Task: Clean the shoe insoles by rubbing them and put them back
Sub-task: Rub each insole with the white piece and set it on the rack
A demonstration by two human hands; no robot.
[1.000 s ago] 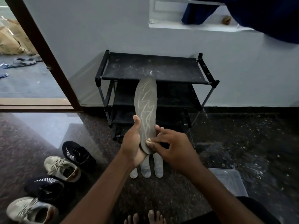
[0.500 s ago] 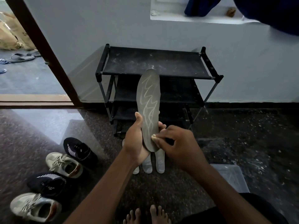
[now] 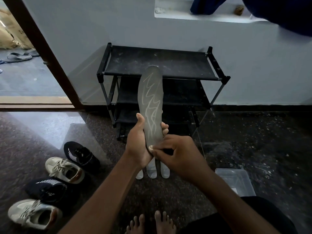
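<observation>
In front of the shoe rack (image 3: 160, 63), my left hand (image 3: 137, 146) grips the insole (image 3: 150, 105) upright near its heel. My right hand (image 3: 179, 157) pinches the heel edge, thumb pressing. I'd rub firmly toward the toe, with the left bracing against bending.

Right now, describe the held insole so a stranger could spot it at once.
Find the black shoe rack against the wall; in front of it, the left hand grips one insole upright while the right hand pinches its lower end. Unlike the pale insoles on the floor, it is dark grey with pale zigzag lines.
</observation>
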